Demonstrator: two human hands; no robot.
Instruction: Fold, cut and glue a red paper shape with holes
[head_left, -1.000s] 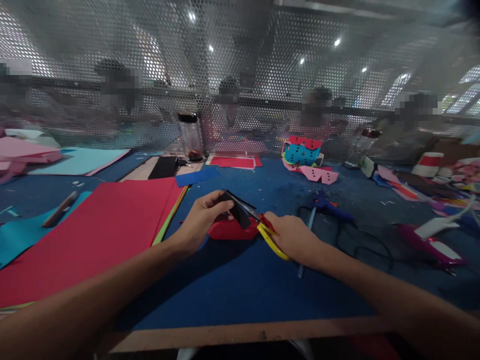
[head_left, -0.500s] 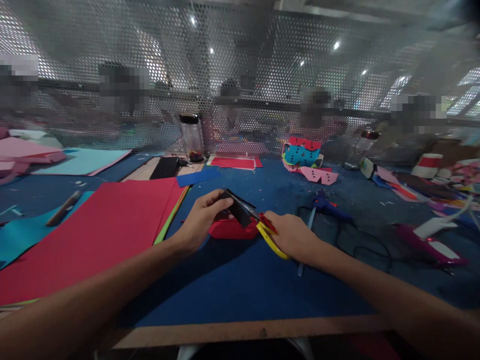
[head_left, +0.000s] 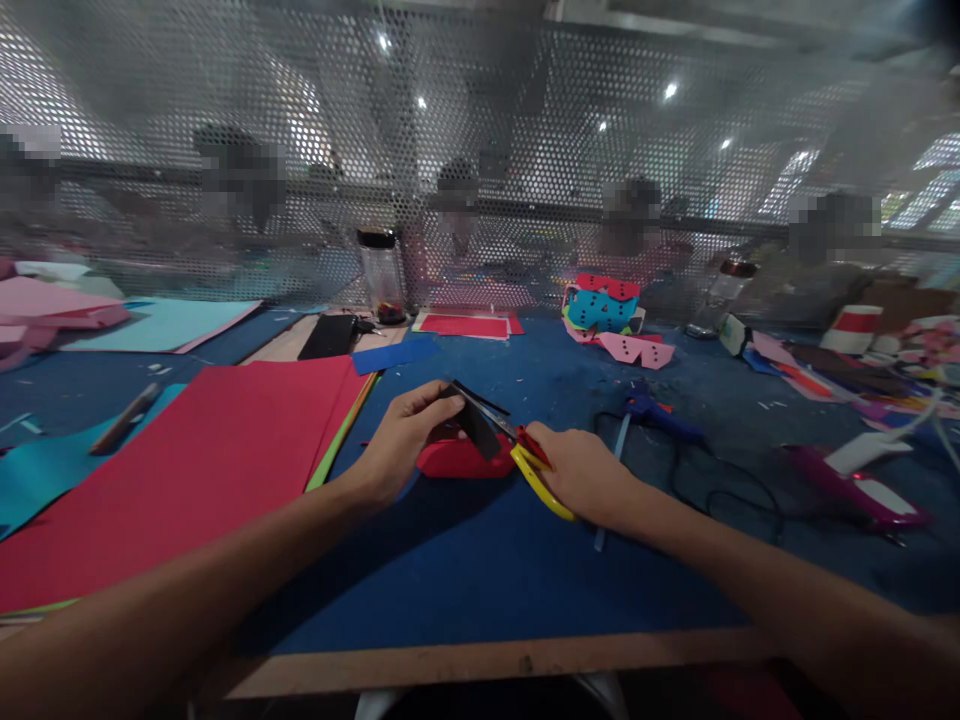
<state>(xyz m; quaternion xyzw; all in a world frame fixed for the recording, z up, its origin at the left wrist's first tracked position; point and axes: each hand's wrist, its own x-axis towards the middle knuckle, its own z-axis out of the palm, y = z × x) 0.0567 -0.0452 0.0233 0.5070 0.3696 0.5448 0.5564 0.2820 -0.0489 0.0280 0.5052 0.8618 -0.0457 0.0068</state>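
The left hand point(head_left: 396, 440) pinches a black strip point(head_left: 480, 430) above the near middle of the blue table point(head_left: 450, 575). The right hand point(head_left: 589, 475) has its fingers wrapped round yellow-handled scissors point(head_left: 537, 488), whose blades apparently meet the strip, though dimness leaves this uncertain. A red piece point(head_left: 461, 462) sits below; red sheets point(head_left: 210, 460) lie left, a blue glue gun point(head_left: 664, 416) right.

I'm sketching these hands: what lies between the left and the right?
In the head view: a black strip in the left hand, scissors in the right hand, and a red piece partly behind the strip.
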